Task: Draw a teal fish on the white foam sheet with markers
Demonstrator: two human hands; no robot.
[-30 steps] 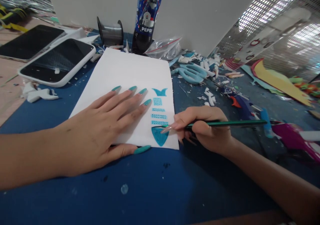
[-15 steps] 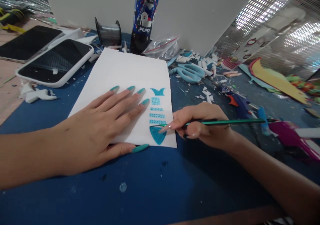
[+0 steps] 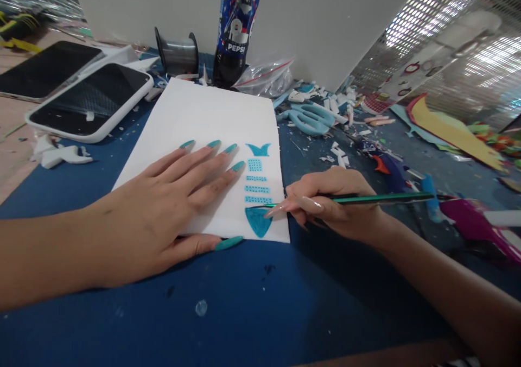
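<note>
My left hand (image 3: 183, 193) lies flat on a white sheet (image 3: 215, 112), fingers stretched out, with the thumb over the sheet's near edge. In my right hand (image 3: 329, 201) is a thin green paintbrush (image 3: 378, 197), pinched between thumb and fingers and pointing left. Its tip is at the upper edge of a solid blue rounded triangle (image 3: 259, 226) near the sheet's lower right corner. Above the triangle run several dotted blue bands (image 3: 257, 189), a dotted square (image 3: 255, 165) and a blue tail shape (image 3: 258, 150), together looking like a fish.
Two phones (image 3: 91, 101) lie at the left by a white cut-out piece (image 3: 63, 155). Behind the sheet stand a spool (image 3: 177, 55) and a Pepsi bottle (image 3: 238, 36). Light-blue scissors (image 3: 311, 118) and scraps lie right of it, with a magenta tool (image 3: 474, 223) farther right.
My right hand's fingers have shifted slightly on the paintbrush, and its tip stays near the triangle's upper edge. My left hand keeps its place on the sheet.
</note>
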